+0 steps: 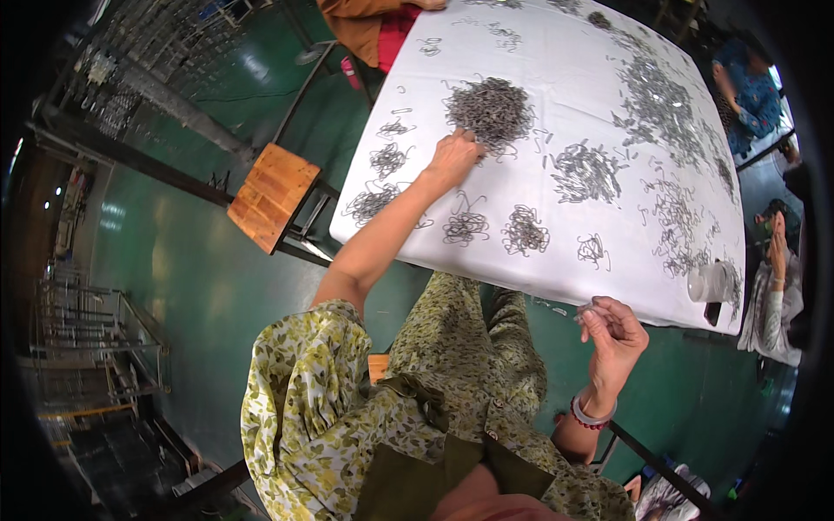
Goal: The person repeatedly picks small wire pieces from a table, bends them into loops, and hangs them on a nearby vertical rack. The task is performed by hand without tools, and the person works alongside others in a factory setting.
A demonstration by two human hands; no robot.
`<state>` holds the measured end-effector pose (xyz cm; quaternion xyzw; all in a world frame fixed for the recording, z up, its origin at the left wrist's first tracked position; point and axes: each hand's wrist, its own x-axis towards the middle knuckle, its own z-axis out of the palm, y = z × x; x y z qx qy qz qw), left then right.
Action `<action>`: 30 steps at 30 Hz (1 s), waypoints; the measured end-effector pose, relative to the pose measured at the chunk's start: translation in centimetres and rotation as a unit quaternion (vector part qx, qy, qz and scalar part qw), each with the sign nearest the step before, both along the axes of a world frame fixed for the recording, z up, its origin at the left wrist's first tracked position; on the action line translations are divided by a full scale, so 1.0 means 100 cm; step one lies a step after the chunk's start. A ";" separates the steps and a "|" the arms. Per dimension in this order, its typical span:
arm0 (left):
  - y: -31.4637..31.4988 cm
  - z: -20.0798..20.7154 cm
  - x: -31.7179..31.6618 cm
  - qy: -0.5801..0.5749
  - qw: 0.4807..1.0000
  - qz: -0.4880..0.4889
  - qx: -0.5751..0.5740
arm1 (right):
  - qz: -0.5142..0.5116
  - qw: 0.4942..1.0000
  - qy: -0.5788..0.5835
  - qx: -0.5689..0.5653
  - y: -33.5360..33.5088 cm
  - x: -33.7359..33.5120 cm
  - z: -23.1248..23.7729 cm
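Note:
At the near edge of the big dark pile of small bent metal hooks (491,108), my left hand (456,158) has its fingers bent and pressed together. What they pinch is too small to make out. My right hand (615,337) is raised just off the table's front edge, thumb and fingertips closed on small grey metal pieces (587,309). Between the two hands lie small heaps of curved wire hooks (526,231) and, farther right, a heap of straighter grey pieces (588,171). More hook heaps (388,159) lie along the left side.
The table (539,269) has a white cover. Loose metal pieces (660,104) spread over its right side, near a clear plastic tub (711,282). A wooden stool (274,198) stands at the left. Other people sit around: an orange-brown sleeve (354,26) and a blue-clad person (754,87).

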<state>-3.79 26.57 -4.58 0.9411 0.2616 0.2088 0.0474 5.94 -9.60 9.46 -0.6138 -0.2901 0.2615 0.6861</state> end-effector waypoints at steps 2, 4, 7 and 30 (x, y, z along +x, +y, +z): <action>0.010 -0.011 0.002 0.064 0.996 -0.020 0.053 | 0.000 1.000 0.000 0.000 0.000 0.003 0.000; 0.008 -0.006 0.003 0.114 0.992 -0.016 0.047 | 0.009 1.000 -0.025 -0.017 -0.002 0.006 -0.003; -0.032 0.016 0.004 0.020 0.993 -0.043 -0.110 | -0.013 0.998 -0.027 -0.061 -0.003 0.003 -0.002; -0.239 0.103 -0.008 -0.291 0.748 -0.159 -0.575 | -0.093 0.990 -0.098 -0.029 0.007 0.016 -0.028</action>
